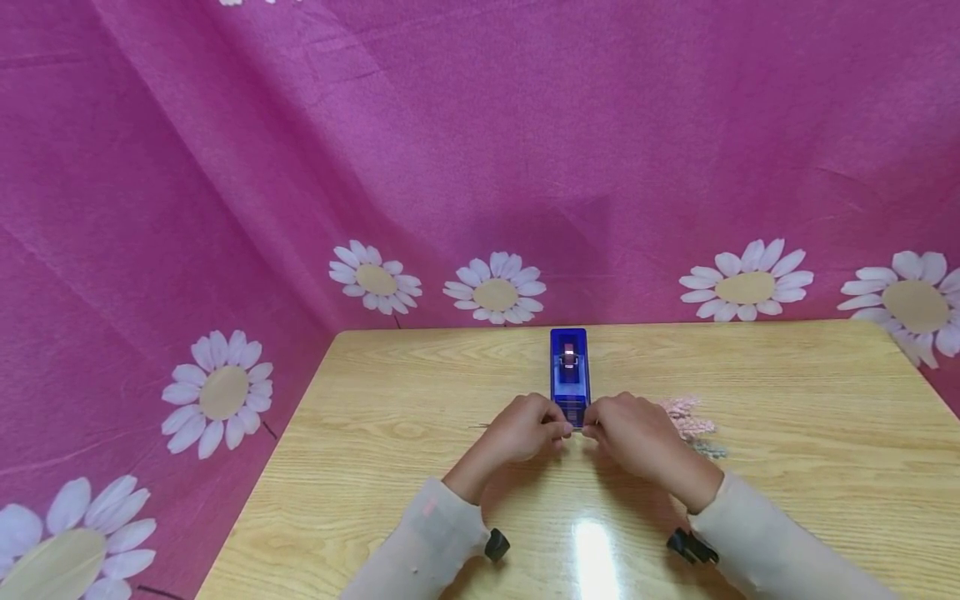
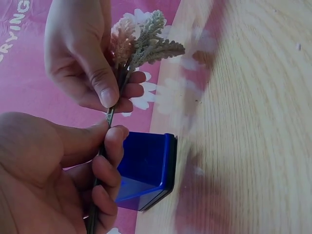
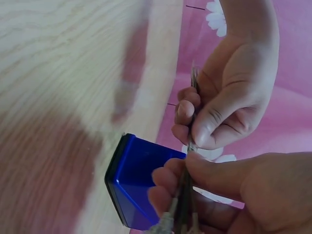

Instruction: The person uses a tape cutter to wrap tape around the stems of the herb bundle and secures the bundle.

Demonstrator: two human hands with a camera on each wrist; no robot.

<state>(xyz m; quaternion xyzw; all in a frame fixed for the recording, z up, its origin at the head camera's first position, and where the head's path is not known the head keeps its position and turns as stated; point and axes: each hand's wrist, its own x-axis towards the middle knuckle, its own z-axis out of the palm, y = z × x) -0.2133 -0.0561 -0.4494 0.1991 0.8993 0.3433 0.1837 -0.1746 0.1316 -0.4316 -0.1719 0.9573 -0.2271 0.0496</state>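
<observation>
A: What lay nearest the wearer?

B: Two pale sleeves (image 1: 423,533), reaching in from the bottom edge over a wood-grain table (image 1: 337,500). A small black piece (image 1: 497,544) showed at the left wrist, a similar one at the right, and a glossy patch of light sat between them.

A: And the hands beyond?

B: They almost met. The left hand (image 1: 528,429) had its thumb and bent fingers closed round some thin stems (image 2: 123,75). The right hand (image 1: 633,433) pinched the same stems just beside it, thumb pressed toward curled fingers.

A: Any slack in either grip?

B: None that I could see; both were closed down on the stems.

A: Where did the stems run?

B: Sideways, from tips poking out left of the left hand to pink (image 1: 693,425) and grey-green (image 2: 156,44) flower heads past the right.

A: What came after that?

B: A blue plastic case (image 1: 570,387), its near end right by the fingertips. I couldn't tell whether they touched it.

A: Farthest back?

B: A magenta cloth (image 1: 480,125) printed with white daisies (image 1: 746,287), hanging behind the table's far edge.
</observation>
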